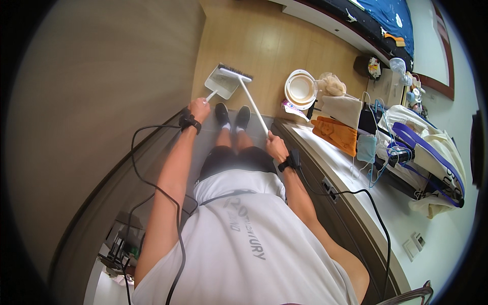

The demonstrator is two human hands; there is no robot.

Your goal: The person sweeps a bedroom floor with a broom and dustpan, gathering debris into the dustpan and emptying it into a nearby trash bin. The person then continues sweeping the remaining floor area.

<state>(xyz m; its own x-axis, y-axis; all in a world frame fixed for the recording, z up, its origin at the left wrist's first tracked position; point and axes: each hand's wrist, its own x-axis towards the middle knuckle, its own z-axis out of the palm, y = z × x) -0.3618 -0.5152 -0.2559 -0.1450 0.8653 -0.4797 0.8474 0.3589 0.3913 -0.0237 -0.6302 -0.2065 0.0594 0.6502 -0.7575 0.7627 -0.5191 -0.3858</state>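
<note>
My left hand (199, 109) grips the white handle of a white dustpan (222, 82) that rests on the wooden floor ahead of my feet. My right hand (276, 146) holds the long white handle of a broom (252, 104). The broom's dark bristle head (235, 72) lies at the far edge of the dustpan. My two dark shoes (232, 115) stand just behind the pan. Each wrist carries a black strap with a cable running back along the arm.
A plain wall (101, 91) runs along my left. On the right, a counter (356, 203) holds orange gloves (336, 133), a blue mask, bags and cables. White stacked bowls (301, 88) sit on the floor. A bed with a blue cover (386, 18) lies far ahead.
</note>
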